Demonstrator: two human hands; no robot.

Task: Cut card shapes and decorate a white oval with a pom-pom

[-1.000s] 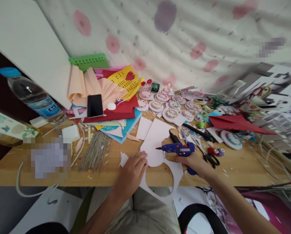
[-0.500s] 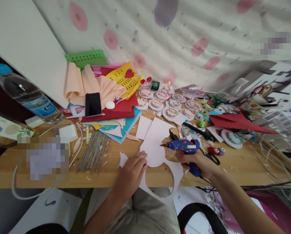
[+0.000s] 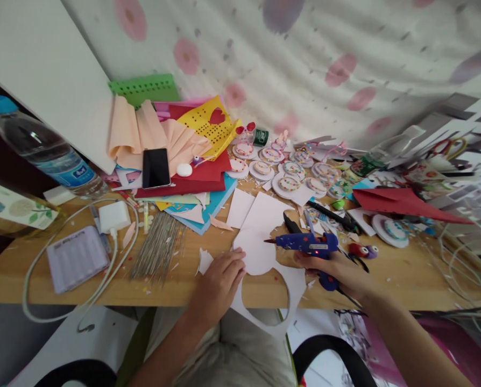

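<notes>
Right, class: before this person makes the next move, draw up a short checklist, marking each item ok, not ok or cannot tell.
1. Right hand gripping the glue gun: ok.
2. Red light on the gun lit: ok.
3. Left hand on the paper: ok, fingers at its left edge.
4. Nozzle off the paper: cannot tell; the tip shows over it, but any gap is unclear.
5. Scissors well away from the right hand: not ok, they lie right beside it, partly hidden.
</notes>
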